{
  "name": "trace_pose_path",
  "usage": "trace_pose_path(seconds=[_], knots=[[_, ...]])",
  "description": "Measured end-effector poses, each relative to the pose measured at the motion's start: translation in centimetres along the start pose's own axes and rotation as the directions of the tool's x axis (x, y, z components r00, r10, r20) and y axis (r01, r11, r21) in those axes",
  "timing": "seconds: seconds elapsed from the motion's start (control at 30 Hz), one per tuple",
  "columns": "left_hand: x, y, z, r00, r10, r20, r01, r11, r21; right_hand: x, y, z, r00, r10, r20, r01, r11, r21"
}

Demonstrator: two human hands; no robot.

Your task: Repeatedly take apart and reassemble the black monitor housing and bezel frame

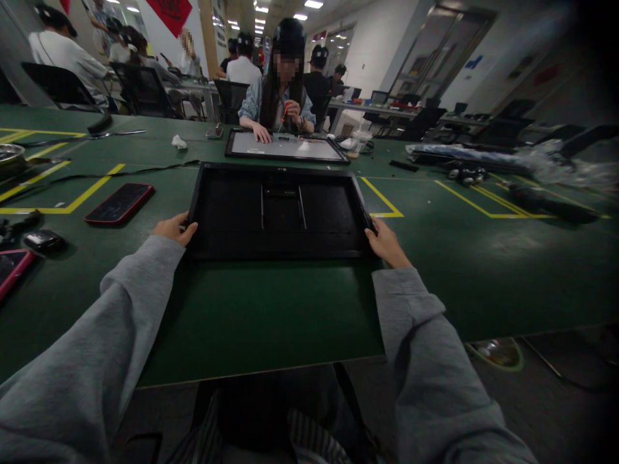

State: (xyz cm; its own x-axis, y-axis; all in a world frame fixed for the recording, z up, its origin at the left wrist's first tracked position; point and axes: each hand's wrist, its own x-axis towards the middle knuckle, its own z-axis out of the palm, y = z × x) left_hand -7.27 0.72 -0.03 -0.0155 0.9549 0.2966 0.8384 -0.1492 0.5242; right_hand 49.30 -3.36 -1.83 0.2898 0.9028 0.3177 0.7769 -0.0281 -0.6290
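A black monitor housing (pixel 227 212), a shallow rectangular shell with a raised rim, is in front of me at the table's near side. Two thin metal strips run down its middle section. My left hand (pixel 176 229) grips its left edge, thumb on the rim and fingers at the outer side. At the right edge, my right hand (pixel 387 241) holds the rim the same way. Fingers under the edges are partly hidden. Whether the housing rests fully on the table is hard to tell.
Across the green table (pixel 280 316), a person (pixel 285 96) works on a grey panel in a black frame (pixel 285 148). To the left lie a red-edged phone (pixel 120 203), a black mouse-like object (pixel 44 241) and a cable. Plastic-wrapped parts (pixel 464 154) lie at right.
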Motion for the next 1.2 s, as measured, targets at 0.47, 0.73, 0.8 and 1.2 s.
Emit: trace_pose_path(seconds=[0.47,0.73,0.8,1.2], knots=[[0.0,1.7,0.3,0.998,-0.036,-0.057,0.050,0.963,0.264,-0.1,-0.3,0.4,0.997,-0.021,-0.079,0.014,0.996,-0.084],[0.5,2.1,0.0,0.985,-0.165,0.042,0.148,0.950,0.275,-0.5,-0.7,0.1,0.999,-0.018,-0.046,0.014,0.995,-0.099],[0.4,1.9,0.2,0.985,-0.174,0.020,0.164,0.958,0.234,-0.5,-0.8,0.3,0.999,-0.011,-0.045,0.006,0.994,-0.113],[0.0,2.5,0.1,0.973,-0.227,0.037,0.217,0.959,0.181,-0.7,-1.3,1.2,0.991,-0.005,-0.134,-0.006,0.996,-0.086]])
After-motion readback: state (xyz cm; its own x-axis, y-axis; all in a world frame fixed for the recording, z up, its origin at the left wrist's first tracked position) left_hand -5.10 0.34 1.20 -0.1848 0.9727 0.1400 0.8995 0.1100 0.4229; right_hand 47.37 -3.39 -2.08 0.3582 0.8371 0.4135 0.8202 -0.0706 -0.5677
